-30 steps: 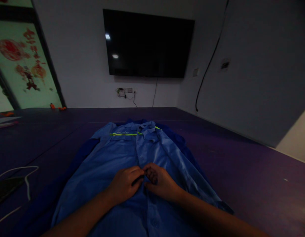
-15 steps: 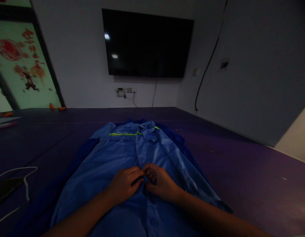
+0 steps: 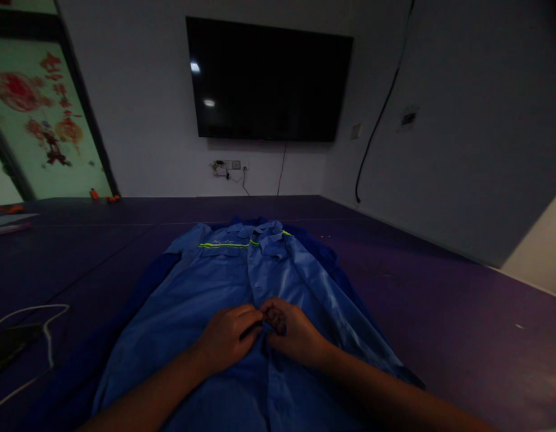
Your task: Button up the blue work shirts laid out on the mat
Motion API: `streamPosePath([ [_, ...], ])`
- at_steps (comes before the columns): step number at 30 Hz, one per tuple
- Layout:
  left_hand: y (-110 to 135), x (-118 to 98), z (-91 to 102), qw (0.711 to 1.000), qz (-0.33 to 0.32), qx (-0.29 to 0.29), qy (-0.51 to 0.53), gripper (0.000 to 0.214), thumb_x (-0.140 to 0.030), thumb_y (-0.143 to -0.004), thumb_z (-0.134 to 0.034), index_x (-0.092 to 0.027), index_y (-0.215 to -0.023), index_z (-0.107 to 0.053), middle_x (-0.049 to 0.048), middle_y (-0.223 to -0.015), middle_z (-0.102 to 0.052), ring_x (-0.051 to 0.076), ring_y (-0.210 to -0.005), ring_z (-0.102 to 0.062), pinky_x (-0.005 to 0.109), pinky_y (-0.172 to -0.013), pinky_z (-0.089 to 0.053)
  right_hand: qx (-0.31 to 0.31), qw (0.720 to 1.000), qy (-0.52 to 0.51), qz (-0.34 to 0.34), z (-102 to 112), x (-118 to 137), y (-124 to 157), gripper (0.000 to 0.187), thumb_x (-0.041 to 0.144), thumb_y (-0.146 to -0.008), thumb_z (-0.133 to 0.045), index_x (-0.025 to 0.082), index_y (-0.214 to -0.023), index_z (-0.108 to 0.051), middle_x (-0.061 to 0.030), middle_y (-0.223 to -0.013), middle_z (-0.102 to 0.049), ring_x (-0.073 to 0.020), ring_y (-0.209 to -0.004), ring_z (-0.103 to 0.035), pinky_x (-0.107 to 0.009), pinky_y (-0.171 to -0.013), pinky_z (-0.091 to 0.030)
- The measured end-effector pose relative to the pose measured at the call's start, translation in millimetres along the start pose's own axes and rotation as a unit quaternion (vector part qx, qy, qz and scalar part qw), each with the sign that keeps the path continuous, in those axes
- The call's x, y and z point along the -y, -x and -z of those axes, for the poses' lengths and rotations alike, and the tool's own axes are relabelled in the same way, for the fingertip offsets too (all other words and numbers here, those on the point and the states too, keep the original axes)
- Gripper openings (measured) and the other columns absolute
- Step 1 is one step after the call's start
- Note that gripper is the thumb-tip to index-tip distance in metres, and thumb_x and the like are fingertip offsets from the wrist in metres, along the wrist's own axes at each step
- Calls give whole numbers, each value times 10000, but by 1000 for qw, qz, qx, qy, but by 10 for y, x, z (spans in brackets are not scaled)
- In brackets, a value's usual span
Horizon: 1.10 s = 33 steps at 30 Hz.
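A blue work shirt [image 3: 206, 282] with darker blue sleeves and a yellow-green stripe across the chest lies spread out, its collar pointing away from me. Over its front opening, midway down the button strip, my left hand [image 3: 235, 330] and my right hand [image 3: 289, 327] meet with fingertips touching or nearly so. The left fingers pinch the shirt's edge from the left side. The right fingers are curled on the cloth at the same spot. Any button between them is hidden by the fingers.
The shirt rests on a dark purple floor [image 3: 422, 300]. At the left lie a white cable [image 3: 48, 336] and a dark flat object [image 3: 12, 345]. A television [image 3: 269, 78] hangs on the far wall, and a black cable [image 3: 381, 114] runs down the right wall.
Both hands stay at the same place on the button strip. Only their fingers have shifted very slightly; the shirt lies as before.
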State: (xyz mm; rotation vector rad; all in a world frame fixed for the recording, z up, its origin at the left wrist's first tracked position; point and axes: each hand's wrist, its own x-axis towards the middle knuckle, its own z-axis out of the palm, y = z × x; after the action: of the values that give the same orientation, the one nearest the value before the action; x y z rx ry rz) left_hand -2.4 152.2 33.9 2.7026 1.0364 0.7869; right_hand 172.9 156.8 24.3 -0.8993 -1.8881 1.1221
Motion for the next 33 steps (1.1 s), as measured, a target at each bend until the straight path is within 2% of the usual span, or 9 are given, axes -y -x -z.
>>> streamPosePath([
  [33, -1, -17, 6, 1000, 9, -12, -15, 144, -143, -792, -469, -179, -874, -581, 24, -838, -622, 120, -731, -569, 202, -625, -437, -1, 999, 32, -7, 20, -23, -17, 372, -10, -554, -479, 172, -875, -523, 63, -631, -493, -52, -522, -452, -148, -457, -319],
])
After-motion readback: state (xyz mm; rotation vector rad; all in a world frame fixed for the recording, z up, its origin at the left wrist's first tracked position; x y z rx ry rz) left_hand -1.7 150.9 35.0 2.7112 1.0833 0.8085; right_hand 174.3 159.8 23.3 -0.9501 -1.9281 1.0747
